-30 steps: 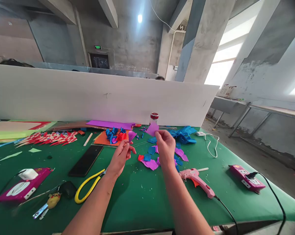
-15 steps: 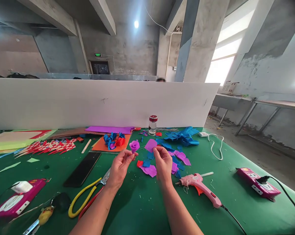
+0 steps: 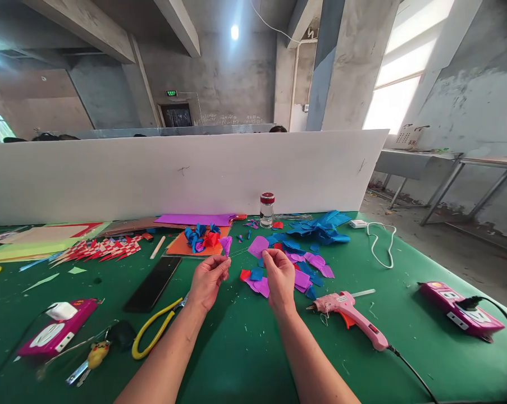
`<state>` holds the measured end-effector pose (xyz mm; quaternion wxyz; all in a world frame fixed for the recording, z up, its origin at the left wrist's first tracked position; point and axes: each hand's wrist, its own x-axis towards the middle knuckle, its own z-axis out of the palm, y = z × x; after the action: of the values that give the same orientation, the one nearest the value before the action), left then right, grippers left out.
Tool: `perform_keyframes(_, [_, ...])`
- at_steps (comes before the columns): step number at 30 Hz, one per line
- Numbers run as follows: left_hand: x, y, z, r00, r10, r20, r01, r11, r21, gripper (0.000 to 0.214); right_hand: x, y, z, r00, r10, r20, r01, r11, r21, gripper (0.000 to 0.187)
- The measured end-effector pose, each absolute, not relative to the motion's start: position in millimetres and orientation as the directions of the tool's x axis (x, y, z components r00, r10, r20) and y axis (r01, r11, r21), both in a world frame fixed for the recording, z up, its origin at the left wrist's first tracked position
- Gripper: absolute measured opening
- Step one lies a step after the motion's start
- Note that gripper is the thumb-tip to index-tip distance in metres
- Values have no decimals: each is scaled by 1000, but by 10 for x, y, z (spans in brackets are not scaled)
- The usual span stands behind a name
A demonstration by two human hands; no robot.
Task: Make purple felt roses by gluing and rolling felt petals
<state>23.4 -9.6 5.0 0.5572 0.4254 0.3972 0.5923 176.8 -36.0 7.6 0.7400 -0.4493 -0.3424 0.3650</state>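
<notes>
My left hand (image 3: pixel 211 278) pinches the base of a small purple paper flower (image 3: pixel 225 244), which is seen from the side and tilted. A purple paper petal (image 3: pixel 258 247) is held at its lower right edge between the thumb and finger of my right hand (image 3: pixel 281 275). Thin glue strands stretch between flower and petal, which are apart. Below and right of the petal lie several loose purple petals (image 3: pixel 316 261) with blue and red paper pieces. A pink hot glue gun (image 3: pixel 350 314) rests to the right of my right hand. Yellow-handled scissors (image 3: pixel 154 331) lie partly under my left forearm.
An orange sheet (image 3: pixel 173 248) bears blue and red paper flowers. Behind stands a red-lidded glass jar (image 3: pixel 267 210) near crumpled blue paper (image 3: pixel 323 229). A black phone (image 3: pixel 152 284), keys (image 3: pixel 94 359) and a power strip (image 3: pixel 62 328) lie left, another power strip (image 3: pixel 459 310) right. A white board (image 3: pixel 152 174) closes the back.
My left hand has turned the flower from showing its open top to a side view. The petal remains in my right hand. The camera view has shifted slightly left.
</notes>
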Motion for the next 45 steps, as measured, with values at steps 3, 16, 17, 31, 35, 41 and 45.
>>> perform_keyframes(3, [228, -89, 34, -22, 997, 68, -317, -72, 946, 30, 1755, -368, 83, 485, 856, 178, -234, 323, -917, 24])
perform_keyframes(16, [253, -98, 26, -85, 974, 211, -242, -226, 944, 27, 1732, -320, -17, 504, 842, 193, -191, 326, -926, 27])
perform_keyframes(17, [254, -101, 24, -85, 972, 221, -230, -235, 944, 26, 1730, -322, -17, 504, 841, 197, -186, 328, -926, 27])
perform_keyframes(31, [288, -159, -24, -89, 895, 437, 34, -436, 899, 18, 1630, -347, -33, 514, 804, 299, -128, 417, -900, 27])
perform_keyframes(35, [302, -167, -38, -62, 877, 476, 61, -472, 879, 17, 1612, -352, -42, 485, 808, 335, -103, 433, -896, 26])
perform_keyframes(41, [328, -179, -18, -43, 904, 426, 11, -426, 905, 17, 1644, -330, -22, 434, 814, 386, -88, 465, -881, 23])
perform_keyframes(45, [356, -148, -29, -44, 938, 344, -82, -346, 934, 19, 1648, -296, -42, 438, 823, 362, -99, 444, -891, 21])
